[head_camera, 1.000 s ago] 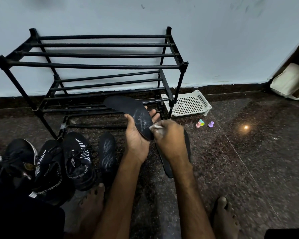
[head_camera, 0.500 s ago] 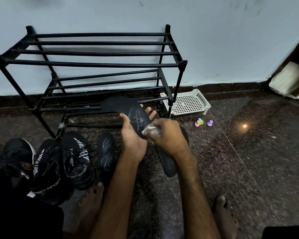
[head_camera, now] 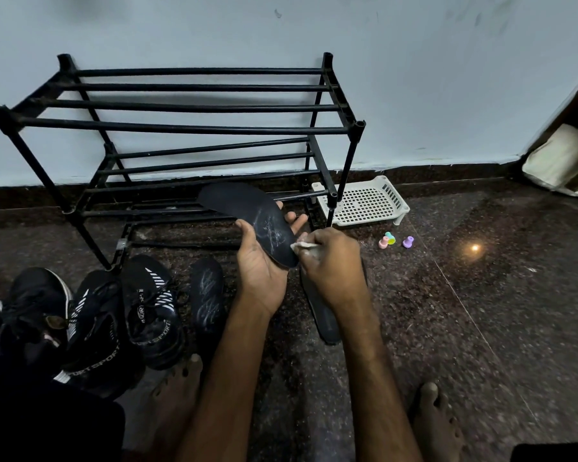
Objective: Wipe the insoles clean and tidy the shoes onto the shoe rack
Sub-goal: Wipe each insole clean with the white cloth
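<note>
Since half a second ago your right hand [head_camera: 334,265] has drawn the cloth [head_camera: 302,247] a little to the right, off the chalky white scribbles and out to the right edge of the insole [head_camera: 247,211]. The insole itself has barely shifted.

The grip of your right hand is curled tight round the crumpled white cloth, which touches the insole near its heel end. Your left hand [head_camera: 261,271] holds the insole from below with its grip clamped on it. The thumb lies over the left edge and the fingertips show past the right edge.

The insole is up off the floor [head_camera: 481,311], in front of the lowest bars of the shoe rack [head_camera: 187,128]. Its toe end points up and to the left, and the face turned toward you is streaked with white marks in the middle.

A second insole [head_camera: 207,295], also marked white, lies flat on the floor just left of your left wrist. A third insole [head_camera: 321,315], grey, lies on the floor under your right hand and wrist, partly hidden.

At the foot of the rack two striped shoes [head_camera: 151,308] stand side by side, touching. Further left is another black shoe [head_camera: 34,301] with a white sole edge.

The rack stands against the wall. Just right of its front leg a white basket [head_camera: 364,201] lies on the floor by the wall. Near it are three small coloured pegs [head_camera: 408,242]. Your bare feet [head_camera: 437,418] rest on the floor at the near edge of view.
</note>
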Demonstrator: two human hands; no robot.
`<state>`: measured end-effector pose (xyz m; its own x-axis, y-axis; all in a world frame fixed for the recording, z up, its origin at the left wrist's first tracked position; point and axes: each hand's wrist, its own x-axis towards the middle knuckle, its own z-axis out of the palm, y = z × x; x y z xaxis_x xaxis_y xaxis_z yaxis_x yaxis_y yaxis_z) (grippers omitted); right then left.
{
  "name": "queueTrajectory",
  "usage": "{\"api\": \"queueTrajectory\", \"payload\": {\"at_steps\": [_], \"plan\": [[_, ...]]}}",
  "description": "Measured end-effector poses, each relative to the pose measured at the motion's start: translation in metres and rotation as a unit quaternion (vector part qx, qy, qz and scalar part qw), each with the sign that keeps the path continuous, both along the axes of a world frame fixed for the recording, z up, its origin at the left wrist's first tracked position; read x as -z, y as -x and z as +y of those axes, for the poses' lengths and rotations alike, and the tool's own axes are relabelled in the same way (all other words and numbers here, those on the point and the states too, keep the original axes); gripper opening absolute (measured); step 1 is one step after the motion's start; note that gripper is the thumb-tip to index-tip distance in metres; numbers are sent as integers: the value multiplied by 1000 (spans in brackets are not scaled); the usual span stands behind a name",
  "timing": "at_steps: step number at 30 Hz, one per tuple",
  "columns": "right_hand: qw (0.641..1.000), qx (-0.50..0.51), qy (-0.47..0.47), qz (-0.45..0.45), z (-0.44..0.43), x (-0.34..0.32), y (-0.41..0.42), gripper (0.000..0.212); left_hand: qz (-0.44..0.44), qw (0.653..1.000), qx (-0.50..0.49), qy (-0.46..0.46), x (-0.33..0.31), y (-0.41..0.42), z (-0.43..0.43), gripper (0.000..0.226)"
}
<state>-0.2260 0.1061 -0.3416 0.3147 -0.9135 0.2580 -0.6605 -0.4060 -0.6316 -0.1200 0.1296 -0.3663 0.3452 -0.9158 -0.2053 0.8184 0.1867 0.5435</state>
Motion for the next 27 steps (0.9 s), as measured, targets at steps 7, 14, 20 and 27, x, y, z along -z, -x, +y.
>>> {"api": "queueTrajectory", "payload": {"at_steps": [7, 14, 20, 27], "plan": [[1000, -26, -10, -12, -1, -3, -5, 14, 29, 1000, 1, -8, -1, 2, 1, 74], [985, -124, -116, 0, 6, -10, -5, 13, 45, 998, -4, -43, 1, 0, -2, 72], [997, -21, -70, 4, -1, 3, 5, 14, -1, 999, -7, -44, 4, 1, -2, 70], [993, -66, -74, -62, 0, 0, -2, 13, 24, 998, 18, -56, 3, 5, -3, 75]]}}
